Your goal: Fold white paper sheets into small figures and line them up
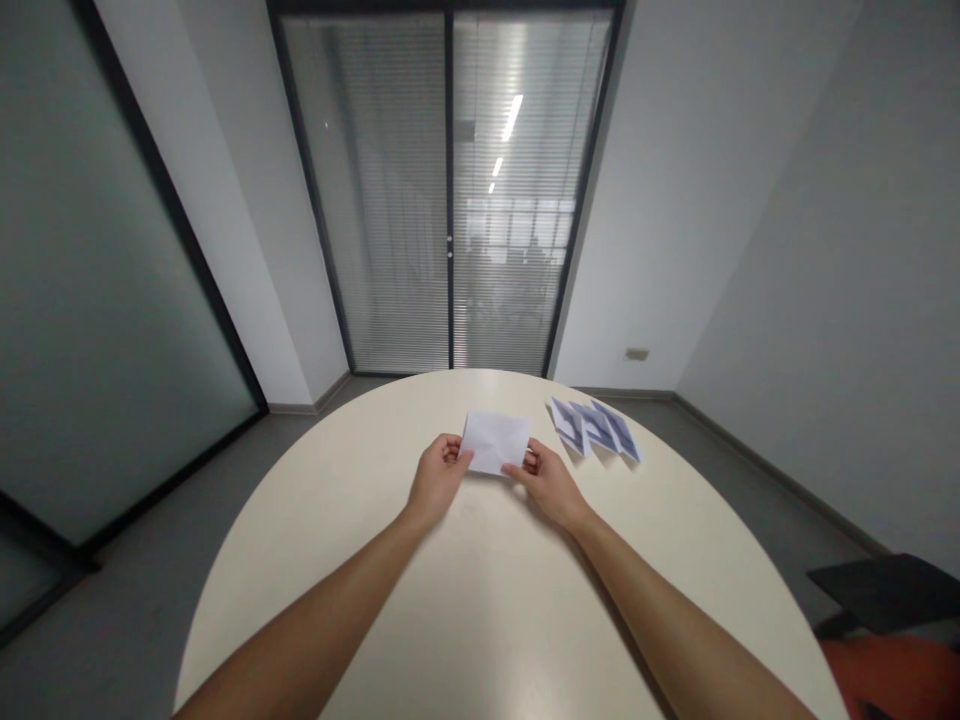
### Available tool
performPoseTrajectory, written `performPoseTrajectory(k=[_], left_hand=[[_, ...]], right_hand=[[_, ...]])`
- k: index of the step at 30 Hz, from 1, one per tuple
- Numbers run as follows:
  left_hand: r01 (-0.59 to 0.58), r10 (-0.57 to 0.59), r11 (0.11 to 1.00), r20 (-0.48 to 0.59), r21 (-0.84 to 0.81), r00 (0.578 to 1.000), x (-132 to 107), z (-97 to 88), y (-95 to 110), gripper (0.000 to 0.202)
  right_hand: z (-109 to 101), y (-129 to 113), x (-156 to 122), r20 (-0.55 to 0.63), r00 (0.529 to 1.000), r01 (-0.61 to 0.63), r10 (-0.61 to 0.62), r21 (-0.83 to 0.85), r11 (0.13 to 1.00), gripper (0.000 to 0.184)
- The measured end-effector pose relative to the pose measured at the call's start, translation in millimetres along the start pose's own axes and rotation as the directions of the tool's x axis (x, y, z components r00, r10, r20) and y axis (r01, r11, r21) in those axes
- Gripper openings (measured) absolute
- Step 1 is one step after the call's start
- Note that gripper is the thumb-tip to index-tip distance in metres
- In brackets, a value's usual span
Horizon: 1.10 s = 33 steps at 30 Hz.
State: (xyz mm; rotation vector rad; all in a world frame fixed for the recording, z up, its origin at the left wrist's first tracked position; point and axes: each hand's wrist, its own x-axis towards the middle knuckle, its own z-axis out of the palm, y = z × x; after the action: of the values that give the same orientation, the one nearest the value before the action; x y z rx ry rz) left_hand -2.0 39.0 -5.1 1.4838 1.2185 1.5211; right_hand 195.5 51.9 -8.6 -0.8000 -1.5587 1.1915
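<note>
A folded white sheet of paper [495, 440] is held just above the round cream table [390, 590], near its far middle. My left hand [437, 478] pinches the paper's left near corner with thumb and fingers closed. My right hand [546, 480] pinches its right near corner the same way. Both forearms reach forward from the bottom of the view.
Several printed sheets with blue-grey patterns [594, 428] lie fanned on the table to the right of my hands. A dark chair with an orange seat [885, 610] stands at the lower right. Glass doors with blinds [450, 200] are behind the table.
</note>
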Motion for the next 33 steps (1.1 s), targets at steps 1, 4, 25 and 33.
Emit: performPoseTrajectory(k=[1,4,25,33], left_hand=[[-0.007,0.007,1.0,-0.012,0.006,1.0,0,-0.3,0,0.016],[-0.07,0.073,0.996,-0.051,0.063,0.996,0,-2.3,2,0.02],[-0.405,0.066,0.596,0.46,0.693,0.885,-15,-22.5,14,0.036],[-0.379,0.029,0.635,0.47,0.672,0.882,-17,-22.5,18,0.027]], right_hand=[[-2,1,0,-0.02,1.0,0.022,-0.024,-0.065,0.998,0.042],[-9,3,0,-0.089,0.992,0.058,-0.093,-0.334,0.941,0.027],[-14,-20,-13,0.302,0.945,0.327,-0.128,-0.829,0.454,0.041],[-12,-24,-15,0.319,0.943,0.325,-0.094,-0.827,0.459,0.039]])
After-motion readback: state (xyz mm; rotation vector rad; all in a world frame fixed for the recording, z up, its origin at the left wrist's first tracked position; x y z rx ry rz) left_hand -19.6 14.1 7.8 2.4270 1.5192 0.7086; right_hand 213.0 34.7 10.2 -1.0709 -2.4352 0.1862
